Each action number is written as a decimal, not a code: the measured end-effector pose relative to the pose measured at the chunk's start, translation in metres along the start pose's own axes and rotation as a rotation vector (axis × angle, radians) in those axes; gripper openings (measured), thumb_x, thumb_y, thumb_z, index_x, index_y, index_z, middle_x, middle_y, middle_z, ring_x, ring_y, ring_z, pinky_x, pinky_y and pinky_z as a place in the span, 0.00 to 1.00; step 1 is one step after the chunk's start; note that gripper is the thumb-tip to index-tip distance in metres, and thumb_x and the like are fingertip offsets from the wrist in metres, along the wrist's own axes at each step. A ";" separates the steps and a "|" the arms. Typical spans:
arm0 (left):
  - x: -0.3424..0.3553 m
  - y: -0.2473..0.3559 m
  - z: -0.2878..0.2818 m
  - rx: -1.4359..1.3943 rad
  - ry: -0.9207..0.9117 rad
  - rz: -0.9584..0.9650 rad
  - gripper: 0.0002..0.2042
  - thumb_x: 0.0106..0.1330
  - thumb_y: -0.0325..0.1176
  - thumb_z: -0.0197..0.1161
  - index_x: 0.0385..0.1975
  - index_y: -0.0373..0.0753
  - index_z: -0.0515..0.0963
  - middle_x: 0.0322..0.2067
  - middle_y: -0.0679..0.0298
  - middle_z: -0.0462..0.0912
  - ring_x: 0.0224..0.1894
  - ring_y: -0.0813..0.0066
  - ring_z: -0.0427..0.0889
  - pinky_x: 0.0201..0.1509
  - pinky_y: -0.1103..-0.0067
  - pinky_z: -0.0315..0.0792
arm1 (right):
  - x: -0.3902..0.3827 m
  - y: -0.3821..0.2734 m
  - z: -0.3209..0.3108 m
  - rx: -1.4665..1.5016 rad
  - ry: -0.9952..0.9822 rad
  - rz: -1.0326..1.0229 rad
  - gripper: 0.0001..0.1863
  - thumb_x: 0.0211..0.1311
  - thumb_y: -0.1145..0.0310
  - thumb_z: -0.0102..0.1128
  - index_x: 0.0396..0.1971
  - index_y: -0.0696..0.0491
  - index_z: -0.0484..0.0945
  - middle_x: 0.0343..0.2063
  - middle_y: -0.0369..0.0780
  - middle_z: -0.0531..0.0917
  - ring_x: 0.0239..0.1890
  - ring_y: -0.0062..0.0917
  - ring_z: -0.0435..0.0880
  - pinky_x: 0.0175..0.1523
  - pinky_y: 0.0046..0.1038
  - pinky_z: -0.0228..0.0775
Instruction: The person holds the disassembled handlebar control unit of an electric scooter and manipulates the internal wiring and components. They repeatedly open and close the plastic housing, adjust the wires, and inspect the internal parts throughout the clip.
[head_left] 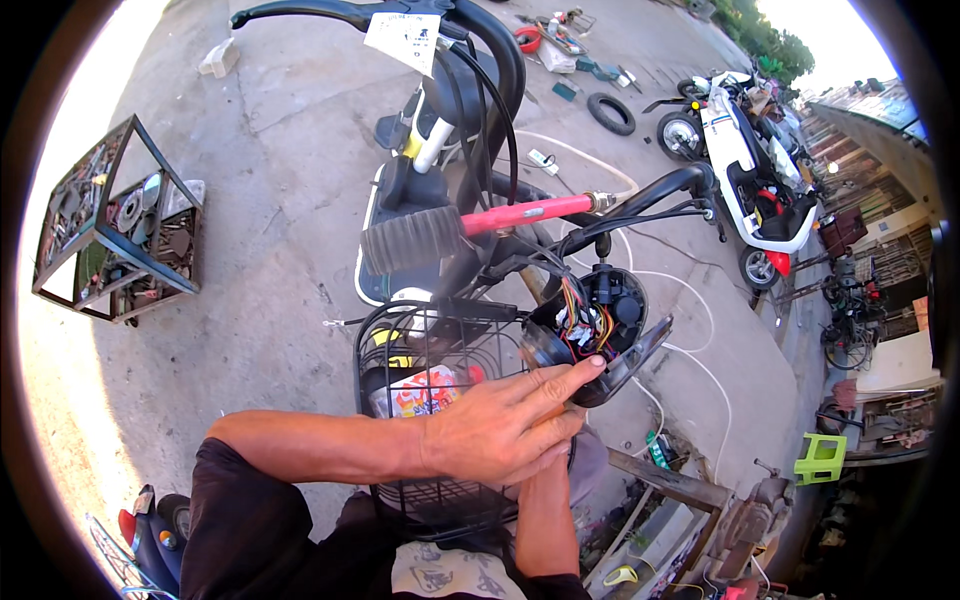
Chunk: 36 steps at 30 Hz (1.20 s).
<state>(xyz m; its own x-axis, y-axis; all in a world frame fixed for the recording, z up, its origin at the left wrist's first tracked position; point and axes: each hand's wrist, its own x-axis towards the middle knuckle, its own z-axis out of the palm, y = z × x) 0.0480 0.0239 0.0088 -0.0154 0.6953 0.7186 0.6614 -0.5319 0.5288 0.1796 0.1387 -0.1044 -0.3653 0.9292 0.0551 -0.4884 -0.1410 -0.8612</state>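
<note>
L hand over R hand; 1 finger stretched out at dark housing, other L fingers close tog., R fingers hidden, can't tell. Housing's R of basket, open side up; its panel's long axis slants up-R.

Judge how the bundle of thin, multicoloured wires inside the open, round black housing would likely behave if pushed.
The wire bundle would probably flex rather than stay rigid, since its strands look thin and already curve. It might snag, being crowded inside the housing. It seems unlikely to roll, as the strands are tangled together.
</note>
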 end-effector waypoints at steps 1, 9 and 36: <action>-0.001 0.000 0.000 0.025 0.009 0.005 0.17 0.61 0.32 0.75 0.47 0.33 0.81 0.77 0.36 0.67 0.63 0.45 0.84 0.58 0.63 0.83 | 0.000 0.000 0.000 -0.001 -0.002 0.002 0.28 0.65 0.67 0.77 0.62 0.60 0.80 0.57 0.44 0.87 0.56 0.32 0.89 0.63 0.37 0.83; 0.002 0.000 -0.004 0.098 0.053 0.023 0.16 0.58 0.32 0.76 0.44 0.36 0.84 0.74 0.39 0.72 0.57 0.52 0.88 0.46 0.68 0.82 | 0.002 0.002 -0.002 -0.003 -0.003 0.015 0.27 0.65 0.68 0.77 0.62 0.61 0.80 0.56 0.44 0.87 0.55 0.32 0.90 0.61 0.37 0.84; 0.001 -0.004 -0.004 0.033 0.103 0.068 0.14 0.61 0.27 0.74 0.45 0.30 0.85 0.73 0.38 0.74 0.51 0.54 0.93 0.36 0.71 0.89 | 0.004 0.006 -0.009 0.003 0.005 0.038 0.26 0.65 0.70 0.76 0.60 0.62 0.79 0.53 0.44 0.87 0.51 0.32 0.90 0.56 0.36 0.87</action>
<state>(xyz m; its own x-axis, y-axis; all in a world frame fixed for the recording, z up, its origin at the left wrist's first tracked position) 0.0421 0.0252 0.0089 -0.0454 0.6038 0.7959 0.6875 -0.5591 0.4634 0.1822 0.1450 -0.1135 -0.3797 0.9249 0.0195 -0.4767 -0.1776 -0.8609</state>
